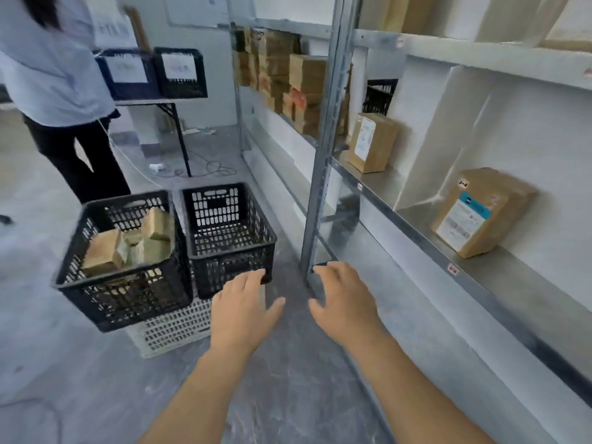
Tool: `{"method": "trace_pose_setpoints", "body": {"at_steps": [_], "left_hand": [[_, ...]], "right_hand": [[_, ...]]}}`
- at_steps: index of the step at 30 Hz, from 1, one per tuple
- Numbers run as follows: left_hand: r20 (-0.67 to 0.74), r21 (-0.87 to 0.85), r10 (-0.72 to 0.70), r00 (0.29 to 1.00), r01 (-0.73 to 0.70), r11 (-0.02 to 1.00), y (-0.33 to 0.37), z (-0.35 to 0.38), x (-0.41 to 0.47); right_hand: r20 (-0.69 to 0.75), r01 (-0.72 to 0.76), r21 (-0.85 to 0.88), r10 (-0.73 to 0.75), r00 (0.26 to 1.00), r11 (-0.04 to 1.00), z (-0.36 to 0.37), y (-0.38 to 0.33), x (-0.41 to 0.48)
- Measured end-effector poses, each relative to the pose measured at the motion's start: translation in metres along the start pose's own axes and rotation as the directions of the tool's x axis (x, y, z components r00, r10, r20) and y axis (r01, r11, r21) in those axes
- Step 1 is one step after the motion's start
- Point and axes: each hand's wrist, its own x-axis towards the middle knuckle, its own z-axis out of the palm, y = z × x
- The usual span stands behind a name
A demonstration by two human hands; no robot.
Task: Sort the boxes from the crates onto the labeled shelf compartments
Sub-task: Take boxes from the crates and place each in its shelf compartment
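Note:
Two black crates sit on the floor on top of a white crate [173,331]. The left black crate [125,302] holds several brown cardboard boxes [128,245]. Nothing shows inside the right black crate [230,251]. My left hand [243,309] hovers with fingers spread just in front of the right crate's near corner, holding nothing. My right hand [346,302] is also empty with relaxed fingers, near the foot of the metal shelf post [320,155]. On the shelf [480,280] to the right stand a labeled box [480,213] and another box [371,142], in separate compartments.
A person in a white shirt [57,75] stands at the back left beside a table with two dark crates [150,73]. Stacked cardboard boxes [288,84] fill the far shelf section. Cables [211,166] lie on the floor under the table.

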Motion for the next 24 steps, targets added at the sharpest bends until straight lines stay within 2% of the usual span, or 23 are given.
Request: {"method": "trace_pose_setpoints", "body": {"at_steps": [11,18,24], "left_hand": [[-0.040,0.074,-0.269,0.962,0.272,0.960,-0.170,-0.052,0.070],[-0.063,0.029,-0.412,0.909,0.415,0.910,-0.231,-0.048,0.102],[-0.054,0.097,-0.496,0.867,0.499,0.861,-0.284,-0.047,0.164]], "right_hand": [[0.100,0.250,0.037,-0.253,0.962,0.968,0.084,-0.153,0.136],[0.171,0.369,0.061,-0.374,0.912,0.927,0.127,-0.199,0.206],[0.194,0.436,0.147,-0.458,0.867,0.888,0.167,-0.231,0.293]]}}
